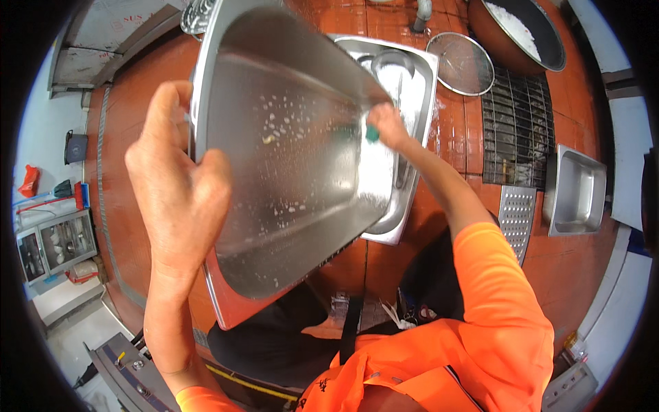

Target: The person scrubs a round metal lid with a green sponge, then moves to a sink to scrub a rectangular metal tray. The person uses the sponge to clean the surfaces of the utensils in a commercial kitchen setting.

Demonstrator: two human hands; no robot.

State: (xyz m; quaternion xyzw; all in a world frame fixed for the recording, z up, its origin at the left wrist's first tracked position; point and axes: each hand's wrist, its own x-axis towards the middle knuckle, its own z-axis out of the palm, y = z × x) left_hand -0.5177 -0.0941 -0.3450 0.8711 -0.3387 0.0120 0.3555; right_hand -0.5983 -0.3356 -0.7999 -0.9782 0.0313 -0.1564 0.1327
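A deep rectangular steel pan point(274, 185) is tilted up in front of me, with soap bubbles across its inner bottom. My left hand point(180, 178) is closed round its left rim. At the far end of the pan, my right hand point(390, 126) grips a green scouring pad point(372, 133) against or close to the inner wall; the exact contact is hard to see. Behind and partly hidden by the tilted pan lies another steel pan point(427, 86) on the floor. Inside that one is a long-handled utensil that looks like a ladle point(395, 65).
Red tiles cover the floor. A round mesh strainer point(460, 64) and a big round vessel with white contents point(518, 31) are at the far right. Nearer are a floor grate point(518, 127), a perforated metal plate point(516, 213) and a smaller steel pan point(580, 192). A glass-door cabinet point(58, 244) stands left.
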